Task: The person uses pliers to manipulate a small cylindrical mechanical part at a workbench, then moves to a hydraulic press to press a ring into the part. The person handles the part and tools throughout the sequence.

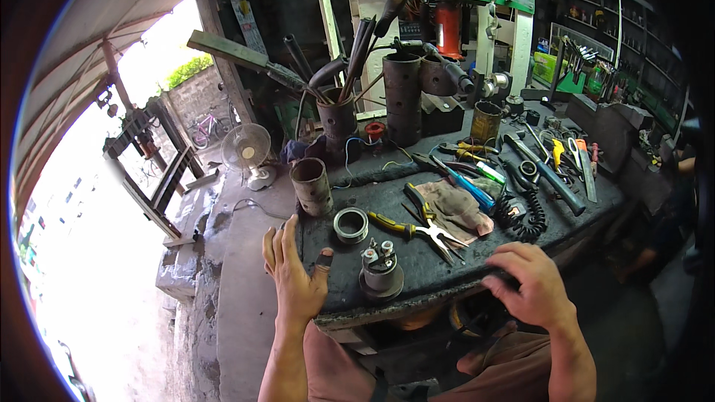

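At the front-left of the dark workbench [462, 257], my left hand [296, 268] is open, fingers apart, with a dark wrap on the thumb tip. Beside it stand a silver ring [350, 239] and a cylindrical metal part with terminals on top [381, 277]. Yellow-black long-nose pliers [391, 224] and more pliers lie behind these on a stained cloth [462, 205]. My right hand [529, 286] hovers at the bench's front edge, right of the cylindrical part, fingers loosely bent and apart, with no object visible in it.
Rusty cans of tools [337, 123], [309, 192] stand behind and left. Hammers, pliers and screwdrivers [477, 193] crowd the right side with a coiled black cord [535, 219]. A white fan [246, 149] stands left. Part of another person [674, 208] shows at the far right.
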A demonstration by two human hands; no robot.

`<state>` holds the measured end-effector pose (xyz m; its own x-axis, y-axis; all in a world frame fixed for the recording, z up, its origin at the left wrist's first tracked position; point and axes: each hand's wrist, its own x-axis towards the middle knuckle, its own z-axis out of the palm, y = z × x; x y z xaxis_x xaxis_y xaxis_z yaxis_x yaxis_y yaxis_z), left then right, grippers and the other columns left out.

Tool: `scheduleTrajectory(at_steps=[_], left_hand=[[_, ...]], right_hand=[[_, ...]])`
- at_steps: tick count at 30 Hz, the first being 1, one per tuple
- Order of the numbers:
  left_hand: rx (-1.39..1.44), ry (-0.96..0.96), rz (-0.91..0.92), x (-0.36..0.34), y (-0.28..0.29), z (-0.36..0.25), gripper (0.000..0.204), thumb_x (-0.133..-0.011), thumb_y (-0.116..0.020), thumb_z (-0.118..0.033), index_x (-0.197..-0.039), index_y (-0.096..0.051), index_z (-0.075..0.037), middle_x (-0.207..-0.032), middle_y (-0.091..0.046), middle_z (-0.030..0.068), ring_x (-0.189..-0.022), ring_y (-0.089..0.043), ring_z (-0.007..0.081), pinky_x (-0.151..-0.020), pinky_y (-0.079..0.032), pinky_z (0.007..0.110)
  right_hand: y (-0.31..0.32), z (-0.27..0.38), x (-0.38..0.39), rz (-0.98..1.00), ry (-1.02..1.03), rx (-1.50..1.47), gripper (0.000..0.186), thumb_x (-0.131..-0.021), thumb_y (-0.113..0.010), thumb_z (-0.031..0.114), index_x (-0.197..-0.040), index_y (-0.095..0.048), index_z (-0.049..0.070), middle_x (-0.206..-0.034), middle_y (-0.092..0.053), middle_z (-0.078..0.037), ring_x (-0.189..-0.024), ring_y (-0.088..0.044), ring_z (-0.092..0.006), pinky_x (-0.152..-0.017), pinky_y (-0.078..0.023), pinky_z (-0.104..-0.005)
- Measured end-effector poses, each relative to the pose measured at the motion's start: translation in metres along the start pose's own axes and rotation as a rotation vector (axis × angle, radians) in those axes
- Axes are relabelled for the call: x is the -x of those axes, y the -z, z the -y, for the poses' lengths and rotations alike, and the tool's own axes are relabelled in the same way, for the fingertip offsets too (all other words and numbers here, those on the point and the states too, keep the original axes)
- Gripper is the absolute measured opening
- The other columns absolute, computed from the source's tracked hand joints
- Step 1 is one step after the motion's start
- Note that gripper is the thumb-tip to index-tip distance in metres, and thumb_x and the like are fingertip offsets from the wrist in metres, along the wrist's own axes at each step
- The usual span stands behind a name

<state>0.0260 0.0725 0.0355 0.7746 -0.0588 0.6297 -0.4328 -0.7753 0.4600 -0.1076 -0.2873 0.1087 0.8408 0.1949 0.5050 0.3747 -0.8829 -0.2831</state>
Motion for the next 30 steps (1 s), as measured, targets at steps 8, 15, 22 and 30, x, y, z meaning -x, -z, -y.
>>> scheduleTrajectory(at_steps=[8,15,22,30], left_hand=[[-0.014,-0.009,0.034,0.004,-0.002,0.002,0.075,-0.098,-0.073,-0.034,-0.162,-0.041,-0.008,-0.153,-0.048,0.022,-0.153,-0.029,0.0471,-0.124,-0.022,0.06],[0.064,0.071,0.042,0.003,0.004,-0.004,0.082,-0.084,-0.082,-0.022,-0.157,-0.046,-0.012,-0.149,-0.048,0.0208,-0.147,-0.036,0.0465,-0.12,-0.03,0.062],[0.121,0.081,0.04,0.004,-0.018,0.002,0.086,-0.092,-0.08,-0.025,-0.163,-0.036,-0.006,-0.154,-0.042,0.0195,-0.156,-0.027,0.0418,-0.125,-0.026,0.054],[0.137,0.166,0.059,-0.005,-0.016,0.004,0.08,-0.094,-0.079,-0.031,-0.161,-0.042,-0.005,-0.15,-0.049,0.0196,-0.15,-0.038,0.0398,-0.123,-0.031,0.052]], right_hand=[[0.004,0.013,0.082,-0.082,-0.351,-0.203,0.014,-0.092,-0.076,0.003,-0.104,-0.072,-0.003,-0.098,-0.073,-0.013,-0.084,-0.071,-0.0233,-0.078,-0.057,-0.0333],[-0.057,0.071,0.081,0.261,-0.31,-0.499,0.023,-0.098,-0.073,0.01,-0.118,-0.073,-0.002,-0.113,-0.075,-0.017,-0.101,-0.074,-0.0297,-0.09,-0.058,-0.0369],[-0.114,0.107,-0.005,0.661,0.242,-0.659,0.023,-0.094,-0.078,0.012,-0.114,-0.075,0.003,-0.109,-0.075,-0.015,-0.091,-0.073,-0.0326,-0.081,-0.058,-0.0395],[-0.112,0.121,-0.039,0.935,-0.039,-0.554,0.029,-0.099,-0.072,0.027,-0.116,-0.076,0.004,-0.112,-0.075,-0.02,-0.103,-0.073,-0.0402,-0.091,-0.057,-0.0463]])
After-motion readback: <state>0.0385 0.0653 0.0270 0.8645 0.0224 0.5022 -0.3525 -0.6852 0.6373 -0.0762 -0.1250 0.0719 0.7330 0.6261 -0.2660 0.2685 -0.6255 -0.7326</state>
